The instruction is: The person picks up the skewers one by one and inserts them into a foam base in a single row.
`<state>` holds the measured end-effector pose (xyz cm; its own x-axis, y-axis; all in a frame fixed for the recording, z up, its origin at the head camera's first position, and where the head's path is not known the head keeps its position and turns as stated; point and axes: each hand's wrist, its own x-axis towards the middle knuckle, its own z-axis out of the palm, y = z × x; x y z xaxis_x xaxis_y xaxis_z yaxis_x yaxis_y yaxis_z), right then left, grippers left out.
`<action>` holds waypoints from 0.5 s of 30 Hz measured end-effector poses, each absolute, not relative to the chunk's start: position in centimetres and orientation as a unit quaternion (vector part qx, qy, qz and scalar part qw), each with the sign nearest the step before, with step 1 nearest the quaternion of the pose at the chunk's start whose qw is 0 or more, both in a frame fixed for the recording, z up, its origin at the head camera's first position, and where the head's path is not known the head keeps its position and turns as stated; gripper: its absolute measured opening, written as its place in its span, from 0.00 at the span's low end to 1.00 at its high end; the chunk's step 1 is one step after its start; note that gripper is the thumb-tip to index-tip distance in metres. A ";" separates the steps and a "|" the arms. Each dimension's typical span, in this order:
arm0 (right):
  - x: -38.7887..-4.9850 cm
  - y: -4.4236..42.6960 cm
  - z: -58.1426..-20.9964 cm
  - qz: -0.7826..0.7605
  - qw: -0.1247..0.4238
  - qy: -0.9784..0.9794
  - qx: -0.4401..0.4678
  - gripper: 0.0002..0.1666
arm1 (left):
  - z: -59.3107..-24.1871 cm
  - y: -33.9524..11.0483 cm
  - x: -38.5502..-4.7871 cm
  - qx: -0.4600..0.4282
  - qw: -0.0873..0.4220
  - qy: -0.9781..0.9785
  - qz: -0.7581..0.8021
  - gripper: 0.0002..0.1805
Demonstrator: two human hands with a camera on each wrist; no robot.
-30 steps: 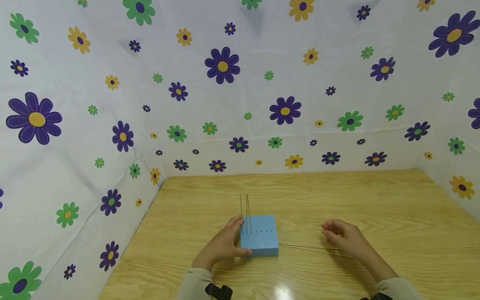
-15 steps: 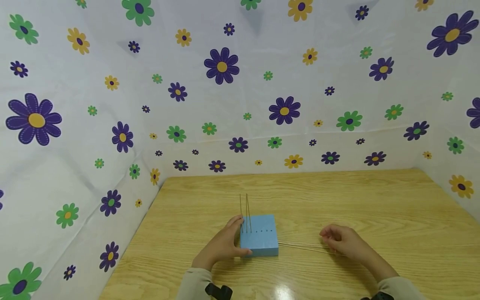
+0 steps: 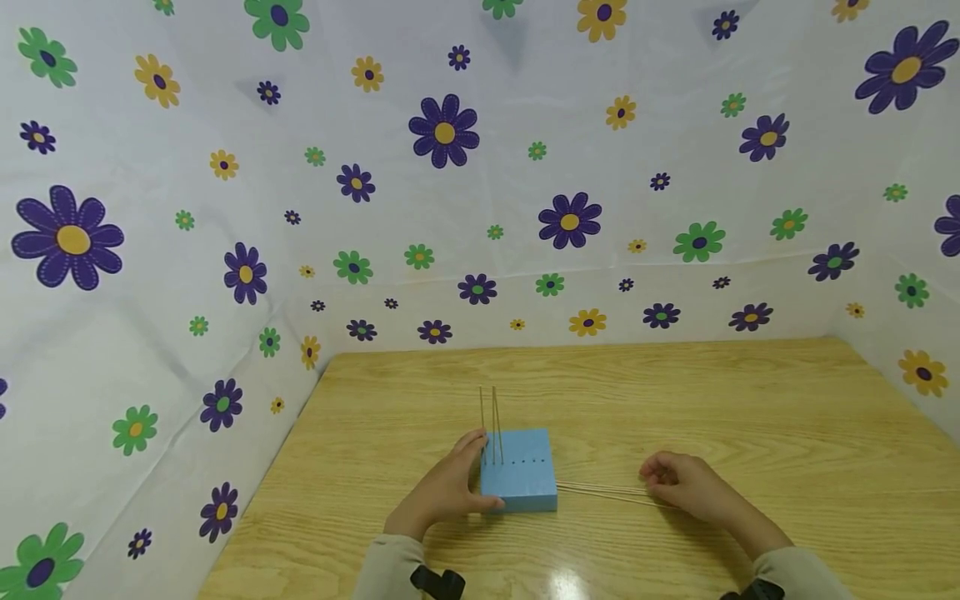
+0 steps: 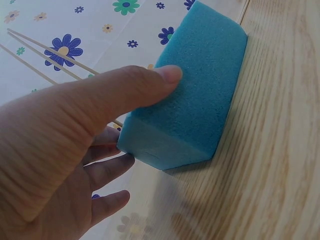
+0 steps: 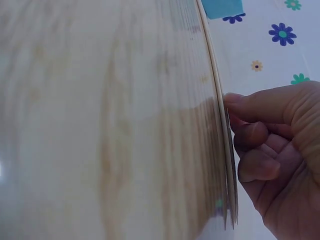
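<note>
A blue foam block (image 3: 517,483) lies on the wooden table. Several thin wooden skewers (image 3: 494,425) stand in holes at its left end, and more holes run to the right. My left hand (image 3: 442,492) grips the block's left side; in the left wrist view, the thumb (image 4: 167,75) presses its near face. To the right, several loose wooden skewers (image 5: 220,95) lie together with pointed ends toward me. My right hand (image 3: 690,483) is at their right end, fingers curled, thumb tip against or just beside them. Whether it pinches one is hidden.
White cloth walls (image 3: 480,192) with printed flowers enclose the back and sides of the table (image 3: 585,392). The standing skewers rise well above the block, close to the left fingers.
My right hand has shifted slightly left along the loose skewers and dropped a little lower toward them. The left hand and the block have stayed in place.
</note>
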<state>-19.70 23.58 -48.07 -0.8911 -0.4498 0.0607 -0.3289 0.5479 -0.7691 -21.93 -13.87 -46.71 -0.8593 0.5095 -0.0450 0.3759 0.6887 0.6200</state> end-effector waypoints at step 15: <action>-20.0 23.3 -47.9 -0.425 0.111 0.869 -0.228 0.06 | -46.7 -13.9 -22.0 0.242 0.107 0.911 0.317 0.53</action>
<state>-20.03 23.32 -47.87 -0.8714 -0.4905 0.0015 -0.3024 0.5350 -0.7889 -21.98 -13.90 -46.75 -0.8598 0.5090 -0.0405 0.3740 0.6820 0.6285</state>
